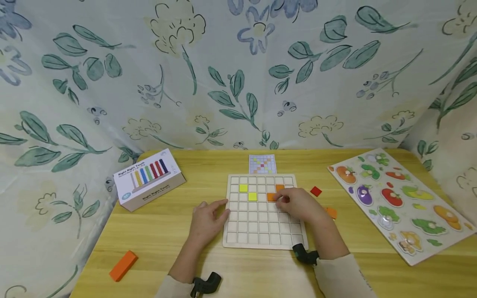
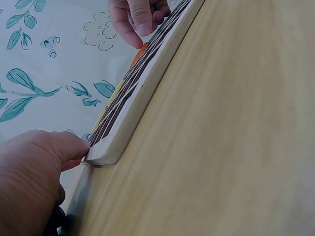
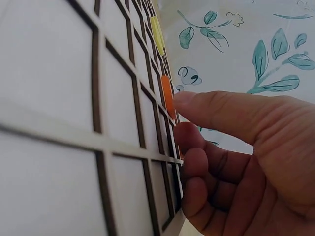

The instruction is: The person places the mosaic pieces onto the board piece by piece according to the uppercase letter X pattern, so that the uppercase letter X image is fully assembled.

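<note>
Noting box [image 1: 150, 180] left of grid board [image 1: 242, 227], vegetable puzzle [image 1: 403, 216] at right, red tile [image 1: 316, 191] between | with left hand [image 1: 207, 219] loosely spread, touching board's left edge | with right hand [image 1: 300, 205] bent, covering some of board, at orange tile [image 1: 271, 197] on it (pinching or only touching, cannot tell)

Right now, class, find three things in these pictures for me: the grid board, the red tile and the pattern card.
Grid board [image 1: 263, 216]: head view, on a bare cell near its middle.
Red tile [image 1: 316, 191]: head view, on its top face.
Pattern card [image 1: 262, 164]: head view, on its printed grid.
</note>
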`<control>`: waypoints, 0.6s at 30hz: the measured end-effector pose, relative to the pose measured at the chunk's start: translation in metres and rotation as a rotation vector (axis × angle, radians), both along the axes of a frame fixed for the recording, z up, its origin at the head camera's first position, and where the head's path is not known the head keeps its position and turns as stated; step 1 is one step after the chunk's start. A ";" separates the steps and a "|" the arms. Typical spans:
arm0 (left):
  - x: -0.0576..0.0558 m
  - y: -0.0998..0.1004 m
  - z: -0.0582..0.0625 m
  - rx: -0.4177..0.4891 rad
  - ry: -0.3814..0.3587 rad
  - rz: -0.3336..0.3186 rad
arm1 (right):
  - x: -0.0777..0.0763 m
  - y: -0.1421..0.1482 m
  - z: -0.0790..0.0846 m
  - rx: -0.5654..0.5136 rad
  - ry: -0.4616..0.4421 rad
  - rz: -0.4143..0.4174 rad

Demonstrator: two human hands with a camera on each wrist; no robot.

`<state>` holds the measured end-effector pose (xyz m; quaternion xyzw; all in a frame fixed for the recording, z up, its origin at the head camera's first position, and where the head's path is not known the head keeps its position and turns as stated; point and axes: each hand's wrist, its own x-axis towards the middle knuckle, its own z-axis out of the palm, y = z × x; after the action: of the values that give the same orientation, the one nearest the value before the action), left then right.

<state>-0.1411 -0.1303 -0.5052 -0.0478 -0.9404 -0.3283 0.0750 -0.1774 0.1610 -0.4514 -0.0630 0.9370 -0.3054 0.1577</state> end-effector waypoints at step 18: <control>0.000 0.001 0.001 -0.010 -0.005 0.011 | -0.003 -0.003 -0.005 -0.007 0.064 -0.045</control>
<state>-0.1407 -0.1292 -0.5044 -0.0422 -0.9425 -0.3231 0.0740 -0.1806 0.1577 -0.4561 -0.0522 0.9417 -0.3099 0.1203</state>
